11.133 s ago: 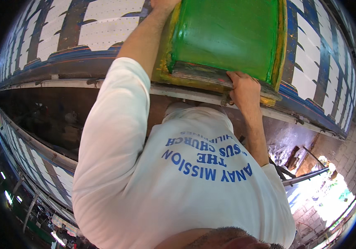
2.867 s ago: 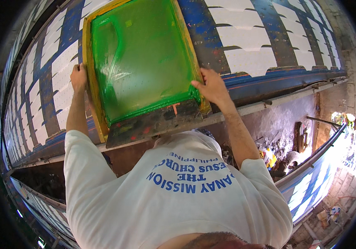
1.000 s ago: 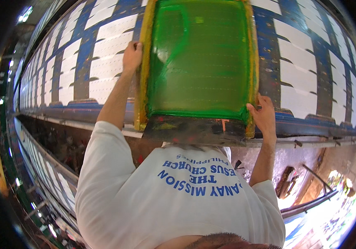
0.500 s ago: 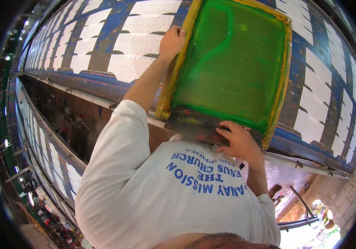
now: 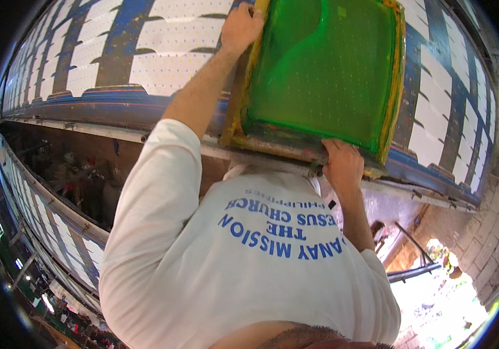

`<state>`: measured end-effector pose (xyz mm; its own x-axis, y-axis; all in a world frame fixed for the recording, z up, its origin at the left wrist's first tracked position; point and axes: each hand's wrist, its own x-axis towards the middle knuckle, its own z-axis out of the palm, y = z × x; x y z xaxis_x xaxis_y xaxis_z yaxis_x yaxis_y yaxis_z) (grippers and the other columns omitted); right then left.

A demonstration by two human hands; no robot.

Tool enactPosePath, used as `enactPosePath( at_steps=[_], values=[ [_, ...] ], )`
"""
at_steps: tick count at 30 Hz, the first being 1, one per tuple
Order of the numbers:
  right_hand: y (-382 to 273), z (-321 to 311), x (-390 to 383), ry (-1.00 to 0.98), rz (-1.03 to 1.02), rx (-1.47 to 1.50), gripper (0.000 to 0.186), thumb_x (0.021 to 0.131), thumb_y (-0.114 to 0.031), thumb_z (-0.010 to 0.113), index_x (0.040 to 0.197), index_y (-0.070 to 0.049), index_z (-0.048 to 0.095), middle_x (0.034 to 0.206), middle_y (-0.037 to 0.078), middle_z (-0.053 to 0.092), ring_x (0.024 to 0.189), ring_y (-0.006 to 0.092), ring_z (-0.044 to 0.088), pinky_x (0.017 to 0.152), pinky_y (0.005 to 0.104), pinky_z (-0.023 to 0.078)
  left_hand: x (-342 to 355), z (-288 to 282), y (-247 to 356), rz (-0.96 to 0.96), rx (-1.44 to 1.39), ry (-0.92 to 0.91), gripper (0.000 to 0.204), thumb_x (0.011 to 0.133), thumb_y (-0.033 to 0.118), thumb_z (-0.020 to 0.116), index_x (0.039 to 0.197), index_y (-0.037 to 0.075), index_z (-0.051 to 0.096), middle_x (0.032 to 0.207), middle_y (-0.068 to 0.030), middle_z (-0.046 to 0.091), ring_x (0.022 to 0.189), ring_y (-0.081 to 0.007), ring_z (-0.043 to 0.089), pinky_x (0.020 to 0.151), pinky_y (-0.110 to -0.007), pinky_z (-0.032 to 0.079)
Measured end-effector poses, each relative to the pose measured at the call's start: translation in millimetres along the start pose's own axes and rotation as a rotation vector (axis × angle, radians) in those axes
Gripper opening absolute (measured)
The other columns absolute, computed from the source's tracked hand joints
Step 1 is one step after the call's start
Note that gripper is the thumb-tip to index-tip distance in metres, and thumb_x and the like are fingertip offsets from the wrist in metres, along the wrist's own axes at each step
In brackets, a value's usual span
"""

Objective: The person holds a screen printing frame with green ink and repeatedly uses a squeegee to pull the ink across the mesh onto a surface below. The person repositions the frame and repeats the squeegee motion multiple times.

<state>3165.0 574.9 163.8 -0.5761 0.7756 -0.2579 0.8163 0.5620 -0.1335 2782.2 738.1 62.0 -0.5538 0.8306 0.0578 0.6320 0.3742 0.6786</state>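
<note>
A printing screen [image 5: 331,81] with green mesh and a yellow-stained frame lies over the long table in front of me. My left hand [image 5: 242,28] is closed round the upper part of its left side. At the near end of the screen a dark, ink-stained squeegee [image 5: 289,135] lies crosswise, seen nearly edge-on. My right hand [image 5: 343,166] has its fingers curled over the right part of this squeegee, and its thumb is mostly hidden. Through the mesh, rows of small pale dots show.
White dotted fabric panels [image 5: 171,72] lie in rows on the blue and dark table [image 5: 112,55], left and right of the screen. A rail [image 5: 80,123] runs along its near edge. A second table with panels [image 5: 45,209] stands at the left, across a gap holding clutter.
The squeegee showed its broad dark face before and now appears narrow. My right hand has shifted up and its spread fingers have curled over it. The whole view has moved slightly.
</note>
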Motion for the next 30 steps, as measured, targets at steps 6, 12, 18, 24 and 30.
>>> enactPosePath(
  at_steps=[6,12,18,24,30],
  values=[
    [-3,12,-2,0.144,0.024,0.082,0.058,0.068,0.003,0.074,0.123,-0.015,0.076,0.117,0.005,0.075,0.109,0.0287,0.071,0.093,0.0423,0.058,0,-2,0,0.048,-0.101,0.000,0.038,0.104,0.034,0.055,0.117,0.001,0.066,0.113,-0.0272,0.072,0.109,-0.0463,0.067,0.096,-0.054,0.053],
    [-9,12,23,0.108,0.134,-0.042,0.062,0.070,-0.004,0.084,0.130,-0.016,0.072,0.124,0.004,0.073,0.112,0.0267,0.072,0.096,0.0407,0.058,4,1,-1,0.045,-0.096,0.004,0.042,0.105,0.038,0.053,0.118,0.001,0.067,0.114,-0.0275,0.072,0.110,-0.0464,0.068,0.096,-0.054,0.053],
    [16,-6,115,0.169,0.118,-0.082,0.048,0.077,-0.009,0.082,0.124,-0.017,0.075,0.114,0.006,0.074,0.106,0.0292,0.073,0.092,0.0445,0.060,8,3,-9,0.023,-0.073,-0.011,0.047,0.105,0.042,0.050,0.127,0.003,0.067,0.122,-0.0241,0.072,0.117,-0.0439,0.067,0.101,-0.052,0.051],
    [65,-39,241,0.210,0.110,-0.100,0.033,0.084,-0.013,0.077,0.117,-0.016,0.078,0.107,0.011,0.077,0.098,0.0348,0.076,0.082,0.0490,0.062,5,-4,-1,-0.006,-0.063,-0.050,0.041,0.107,0.036,0.050,0.124,0.003,0.066,0.123,-0.0231,0.070,0.118,-0.0435,0.065,0.100,-0.052,0.051],
    [117,-73,357,0.229,0.084,-0.163,0.019,0.089,-0.020,0.076,0.106,-0.012,0.079,0.107,0.015,0.079,0.099,0.0369,0.076,0.084,0.0500,0.062,3,-8,9,-0.049,-0.042,-0.035,0.039,0.106,0.033,0.051,0.118,0.000,0.068,0.116,-0.0248,0.072,0.114,-0.0435,0.066,0.098,-0.052,0.051]
  ],
)
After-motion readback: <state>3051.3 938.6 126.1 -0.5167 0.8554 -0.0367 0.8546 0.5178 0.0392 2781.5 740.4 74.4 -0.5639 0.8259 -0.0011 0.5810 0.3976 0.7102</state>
